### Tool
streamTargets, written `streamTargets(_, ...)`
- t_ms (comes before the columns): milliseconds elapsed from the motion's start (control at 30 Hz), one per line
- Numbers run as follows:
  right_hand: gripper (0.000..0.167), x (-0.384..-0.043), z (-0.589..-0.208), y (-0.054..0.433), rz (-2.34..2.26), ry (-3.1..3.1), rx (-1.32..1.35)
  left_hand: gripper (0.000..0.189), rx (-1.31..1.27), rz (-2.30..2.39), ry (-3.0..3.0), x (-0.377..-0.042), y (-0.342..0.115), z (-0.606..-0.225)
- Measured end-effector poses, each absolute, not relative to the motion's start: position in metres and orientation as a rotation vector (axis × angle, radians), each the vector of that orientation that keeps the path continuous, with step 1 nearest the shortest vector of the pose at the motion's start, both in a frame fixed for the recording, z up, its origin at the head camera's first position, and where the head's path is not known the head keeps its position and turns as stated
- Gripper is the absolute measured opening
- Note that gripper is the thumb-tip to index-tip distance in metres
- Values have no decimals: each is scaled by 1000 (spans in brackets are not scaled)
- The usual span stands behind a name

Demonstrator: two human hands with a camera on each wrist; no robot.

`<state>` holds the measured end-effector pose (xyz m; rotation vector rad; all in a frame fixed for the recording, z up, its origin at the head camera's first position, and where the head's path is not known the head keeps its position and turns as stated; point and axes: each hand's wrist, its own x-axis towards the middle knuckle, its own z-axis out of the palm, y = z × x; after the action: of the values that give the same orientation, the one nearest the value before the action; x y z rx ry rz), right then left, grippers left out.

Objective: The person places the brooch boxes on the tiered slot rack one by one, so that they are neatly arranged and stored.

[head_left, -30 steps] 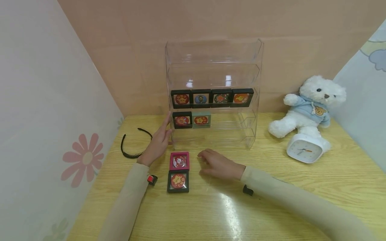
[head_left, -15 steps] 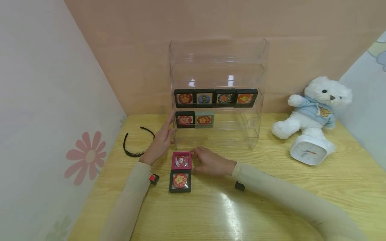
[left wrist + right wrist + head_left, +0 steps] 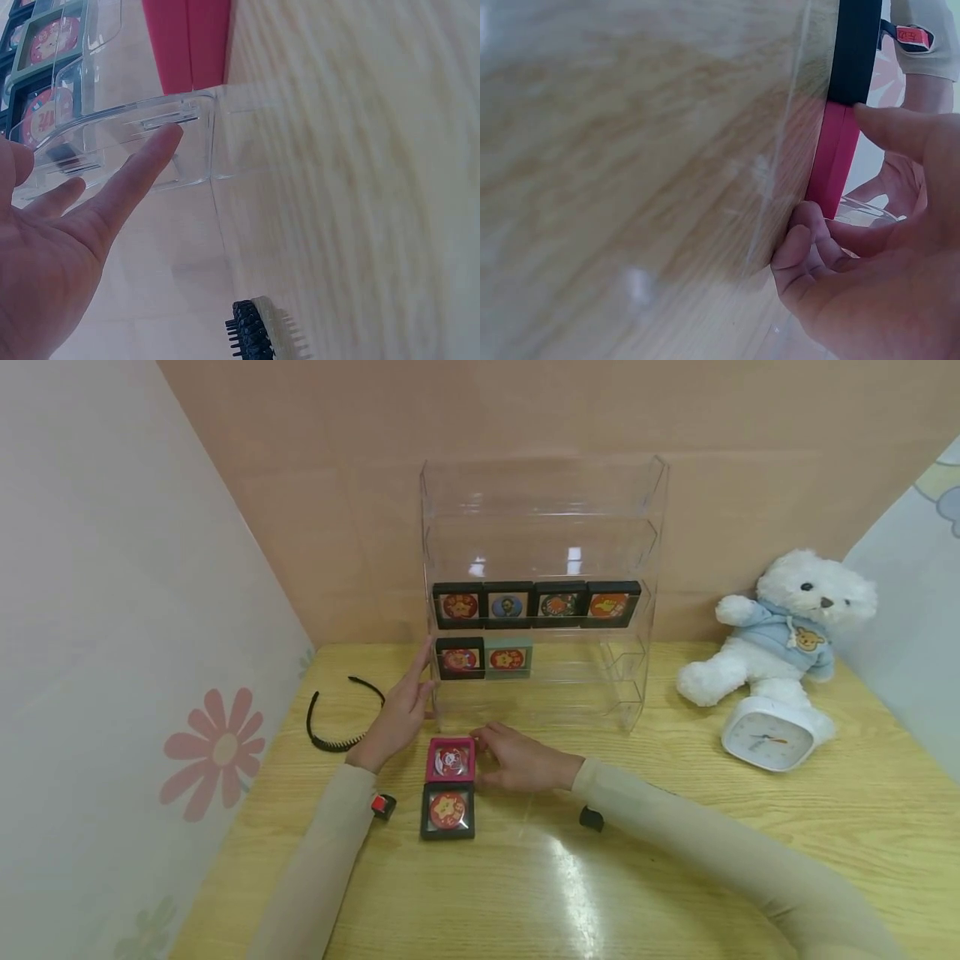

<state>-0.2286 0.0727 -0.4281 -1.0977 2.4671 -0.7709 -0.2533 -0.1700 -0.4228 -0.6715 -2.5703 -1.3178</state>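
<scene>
A clear tiered display rack point(image 3: 540, 553) stands upright at the back of the table. My left hand point(image 3: 397, 714) rests against its left side; in the left wrist view its extended fingers point(image 3: 146, 161) touch the clear panel. In front of the rack lies a pink square display frame point(image 3: 451, 762) with a red round badge inside. Directly nearer to me, a black display frame point(image 3: 447, 811) with a star badge adjoins it. My right hand point(image 3: 528, 762) pinches the pink frame from the right, the thumb point(image 3: 892, 131) by its near corner and curled fingers at its far end.
Several black framed badges point(image 3: 536, 605) fill one rack tier; a black and a green frame point(image 3: 508, 658) sit one tier below. A black toothed headband point(image 3: 333, 744) lies left of my left hand. Right of the rack are a white teddy bear point(image 3: 780, 618) and a clock point(image 3: 768, 735).
My right hand has moved left to the pink frame, its thumb and fingers now at the frame's edges. The left hand stays against the rack. The head view has shifted slightly.
</scene>
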Motion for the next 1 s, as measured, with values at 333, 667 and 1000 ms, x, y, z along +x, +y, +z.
streamTargets(333, 66, -230, -429, 69, -767, 2477, -1072, 68, -672, -1322, -2566, -254, -170, -425)
streamTargets(667, 64, -233, -430, 67, -762, 2471, -1080, 66, -672, -1272, -2573, -253, -171, -424)
streamTargets(1000, 59, -237, -431, 67, -769, 2496, -1065, 68, -700, -1274, -2552, -255, -171, -425)
